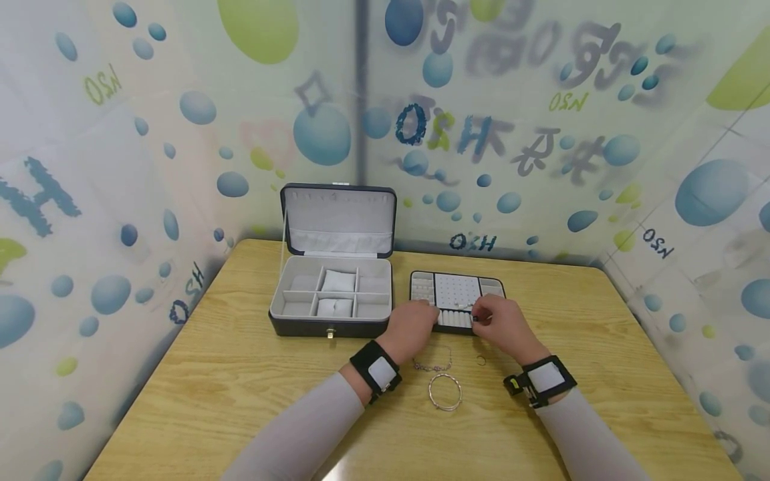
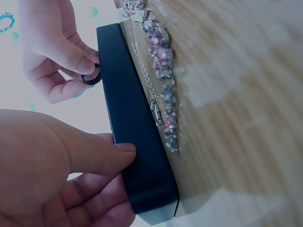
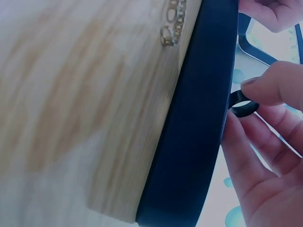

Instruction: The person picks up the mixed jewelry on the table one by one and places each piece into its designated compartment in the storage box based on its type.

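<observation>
A black-edged jewelry tray (image 1: 457, 288) with pale ring slots and a dotted panel lies on the table. My right hand (image 1: 505, 327) pinches a black ring (image 3: 245, 112) between thumb and fingers, at the tray's front edge near the right end of the slots. At the tray's front left corner, my left hand (image 1: 412, 327) grips the side, its thumb pressed on the black front wall (image 2: 137, 113). Close in front of that wall lies a silver chain bracelet (image 2: 161, 54) with pink stones.
An open jewelry box (image 1: 301, 329) with its lid raised stands left of the tray; two small cushions (image 1: 339, 280) sit in its compartments. Nearer to me on the wooden table (image 1: 240, 414) lie a bangle (image 1: 445, 409) and a thin ring (image 1: 481, 365). Patterned curtains surround the table.
</observation>
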A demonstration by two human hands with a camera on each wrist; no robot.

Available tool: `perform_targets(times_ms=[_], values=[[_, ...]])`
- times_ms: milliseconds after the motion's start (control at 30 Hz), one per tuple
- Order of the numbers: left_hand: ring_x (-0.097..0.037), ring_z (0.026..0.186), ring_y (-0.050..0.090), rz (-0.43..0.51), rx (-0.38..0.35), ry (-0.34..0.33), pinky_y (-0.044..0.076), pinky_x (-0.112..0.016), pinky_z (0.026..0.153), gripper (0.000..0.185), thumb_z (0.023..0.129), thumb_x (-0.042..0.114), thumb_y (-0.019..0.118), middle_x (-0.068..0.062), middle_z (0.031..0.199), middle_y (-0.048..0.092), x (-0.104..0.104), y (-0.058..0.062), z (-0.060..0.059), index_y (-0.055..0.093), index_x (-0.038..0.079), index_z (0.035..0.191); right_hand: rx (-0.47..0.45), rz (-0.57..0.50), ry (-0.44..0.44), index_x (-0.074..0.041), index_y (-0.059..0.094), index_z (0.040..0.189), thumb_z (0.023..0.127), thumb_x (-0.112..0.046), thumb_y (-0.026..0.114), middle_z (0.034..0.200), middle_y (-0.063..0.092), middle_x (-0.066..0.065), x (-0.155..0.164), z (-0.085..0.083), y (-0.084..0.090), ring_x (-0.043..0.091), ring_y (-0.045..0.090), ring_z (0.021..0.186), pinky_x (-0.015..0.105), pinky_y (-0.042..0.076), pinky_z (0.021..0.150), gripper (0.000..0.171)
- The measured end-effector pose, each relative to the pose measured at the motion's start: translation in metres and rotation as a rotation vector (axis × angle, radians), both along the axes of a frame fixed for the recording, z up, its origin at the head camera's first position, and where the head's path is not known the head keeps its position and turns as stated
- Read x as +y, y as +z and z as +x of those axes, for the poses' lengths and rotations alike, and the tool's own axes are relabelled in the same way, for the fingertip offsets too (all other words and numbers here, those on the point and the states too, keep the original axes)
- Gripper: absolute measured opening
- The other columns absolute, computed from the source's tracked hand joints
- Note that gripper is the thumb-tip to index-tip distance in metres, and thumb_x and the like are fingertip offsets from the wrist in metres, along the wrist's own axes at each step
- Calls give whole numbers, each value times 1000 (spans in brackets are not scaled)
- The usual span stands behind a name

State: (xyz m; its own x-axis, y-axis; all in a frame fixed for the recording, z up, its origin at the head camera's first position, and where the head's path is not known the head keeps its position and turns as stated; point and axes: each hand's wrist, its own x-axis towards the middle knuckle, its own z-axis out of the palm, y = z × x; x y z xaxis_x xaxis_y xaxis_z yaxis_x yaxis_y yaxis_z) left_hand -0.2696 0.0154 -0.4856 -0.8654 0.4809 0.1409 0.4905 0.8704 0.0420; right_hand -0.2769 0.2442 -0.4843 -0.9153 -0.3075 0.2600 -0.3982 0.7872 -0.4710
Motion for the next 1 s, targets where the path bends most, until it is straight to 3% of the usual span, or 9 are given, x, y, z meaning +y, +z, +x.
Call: perform_targets(times_ms=[233,1000], values=[[-15,85,70,23,19,-9,56,-31,64,16,102,12,65,1,91,74,-1,2,2,78,21,100,15,18,-2,-13,69,84,79,-2,80,91,71,4,-1,-1,-2,19,68,85,42,61,78,16],[-14,85,70,0,-5,5,56,-31,64,17,102,12,65,2,92,74,0,3,2,79,22,100,8,30,4,-13,70,86,81,-2,81,91,72,4,2,-3,-7,19,70,86,42,62,78,16]])
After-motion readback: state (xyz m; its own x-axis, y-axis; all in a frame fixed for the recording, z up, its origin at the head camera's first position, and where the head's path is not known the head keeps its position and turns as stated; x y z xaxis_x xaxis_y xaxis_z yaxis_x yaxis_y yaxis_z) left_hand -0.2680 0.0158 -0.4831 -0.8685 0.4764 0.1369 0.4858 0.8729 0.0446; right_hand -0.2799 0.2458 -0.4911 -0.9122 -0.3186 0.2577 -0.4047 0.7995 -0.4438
